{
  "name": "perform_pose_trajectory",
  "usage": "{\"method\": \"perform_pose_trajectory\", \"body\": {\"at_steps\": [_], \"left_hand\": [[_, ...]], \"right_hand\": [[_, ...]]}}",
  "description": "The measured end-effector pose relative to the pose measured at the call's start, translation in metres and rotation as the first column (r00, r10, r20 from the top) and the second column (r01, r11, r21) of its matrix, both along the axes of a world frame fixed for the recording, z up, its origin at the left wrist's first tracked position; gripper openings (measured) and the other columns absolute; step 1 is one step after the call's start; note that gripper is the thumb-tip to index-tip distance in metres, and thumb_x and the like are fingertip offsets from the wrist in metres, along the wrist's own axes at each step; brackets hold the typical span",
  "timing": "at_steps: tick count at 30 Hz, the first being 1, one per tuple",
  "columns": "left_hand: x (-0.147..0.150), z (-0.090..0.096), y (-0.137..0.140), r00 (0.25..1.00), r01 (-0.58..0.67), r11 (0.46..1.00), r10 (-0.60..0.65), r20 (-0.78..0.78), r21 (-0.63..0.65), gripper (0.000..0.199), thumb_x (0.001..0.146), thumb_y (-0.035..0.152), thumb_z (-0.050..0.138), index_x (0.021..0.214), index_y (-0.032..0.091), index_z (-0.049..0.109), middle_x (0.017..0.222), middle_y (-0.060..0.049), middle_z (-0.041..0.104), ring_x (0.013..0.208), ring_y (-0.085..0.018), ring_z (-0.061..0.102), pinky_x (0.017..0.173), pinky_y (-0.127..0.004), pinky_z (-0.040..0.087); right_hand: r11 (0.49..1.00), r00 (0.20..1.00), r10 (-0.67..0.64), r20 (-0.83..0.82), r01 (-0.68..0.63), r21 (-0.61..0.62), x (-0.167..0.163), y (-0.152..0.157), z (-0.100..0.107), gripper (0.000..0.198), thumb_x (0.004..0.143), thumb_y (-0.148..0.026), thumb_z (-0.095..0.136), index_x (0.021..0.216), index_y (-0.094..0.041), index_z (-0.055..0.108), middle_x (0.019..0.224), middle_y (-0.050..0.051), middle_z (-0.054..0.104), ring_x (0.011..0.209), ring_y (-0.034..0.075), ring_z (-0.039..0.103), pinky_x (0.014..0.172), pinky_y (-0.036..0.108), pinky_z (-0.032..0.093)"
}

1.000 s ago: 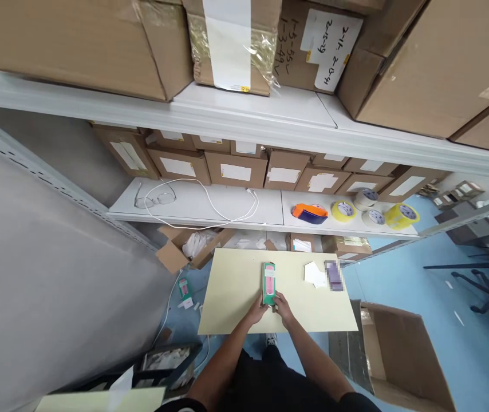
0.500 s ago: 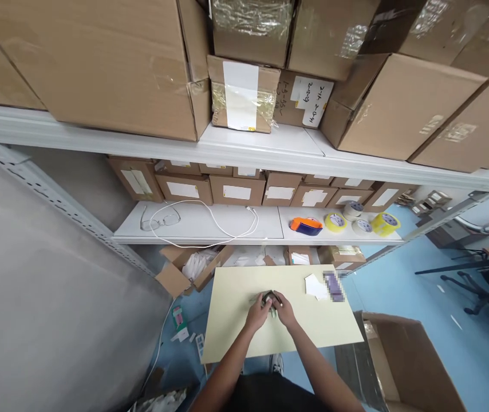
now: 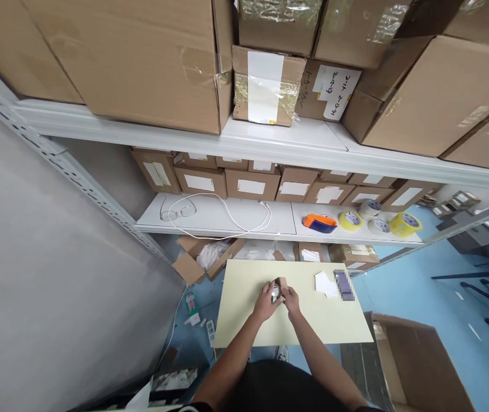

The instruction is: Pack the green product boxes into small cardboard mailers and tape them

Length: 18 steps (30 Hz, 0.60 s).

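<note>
Tipped from its earlier green-and-pink face, a small box (image 3: pixel 283 281) shows brown over the table (image 3: pixel 244 329), mostly hidden by left hand (image 3: pixel 265 301) and right hand (image 3: pixel 291 300), fingers clamped on it. Shelving (image 3: pixel 270 146) rises beyond the table, an open carton (image 3: pixel 429 366), cut off below, to its right; white papers (image 3: pixel 324 284) and a pixelated purple item (image 3: pixel 344 286) lie at its right end.

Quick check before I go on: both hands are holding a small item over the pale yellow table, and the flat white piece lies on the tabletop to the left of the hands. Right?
Not the side: the flat white piece lies to the right, as the head view shows. The left hand and right hand do hold a small item over the pale yellow table.
</note>
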<state>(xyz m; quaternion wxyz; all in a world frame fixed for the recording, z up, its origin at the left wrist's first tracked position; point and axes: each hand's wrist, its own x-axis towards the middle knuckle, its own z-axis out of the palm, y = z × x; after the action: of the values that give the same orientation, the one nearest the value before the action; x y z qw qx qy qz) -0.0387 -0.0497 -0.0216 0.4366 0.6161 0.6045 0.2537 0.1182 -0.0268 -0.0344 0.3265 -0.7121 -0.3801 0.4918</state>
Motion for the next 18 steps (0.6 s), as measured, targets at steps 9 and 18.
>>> {"method": "perform_pose_trajectory", "body": {"at_steps": [9,18], "left_hand": [[-0.005,-0.020,0.009,0.996,0.038,0.998,-0.043,0.083,0.056,0.096,0.082,0.019,0.070,0.166,0.029,0.026,0.161,-0.012,0.049,0.150,-0.029,0.044,0.121,-0.043,0.038],[-0.009,-0.024,0.025,0.997,0.037,0.996,-0.042,0.071,0.076,0.078,0.070,0.010,0.075,0.143,0.026,0.054,0.142,-0.011,0.063,0.134,-0.031,0.057,0.113,-0.044,0.046]], "right_hand": [[0.985,0.996,-0.089,-0.024,0.091,0.149,0.006,-0.003,0.009,0.046,0.076,-0.053,0.067,0.113,-0.027,0.062,0.101,0.006,0.076,0.091,0.027,0.073,0.081,0.037,0.056],[0.912,0.821,0.358,0.445,-0.409,0.020,-0.015,0.013,0.034,0.018,0.077,-0.028,0.074,0.095,-0.025,0.074,0.104,0.006,0.073,0.098,0.025,0.069,0.083,0.031,0.048]]}}
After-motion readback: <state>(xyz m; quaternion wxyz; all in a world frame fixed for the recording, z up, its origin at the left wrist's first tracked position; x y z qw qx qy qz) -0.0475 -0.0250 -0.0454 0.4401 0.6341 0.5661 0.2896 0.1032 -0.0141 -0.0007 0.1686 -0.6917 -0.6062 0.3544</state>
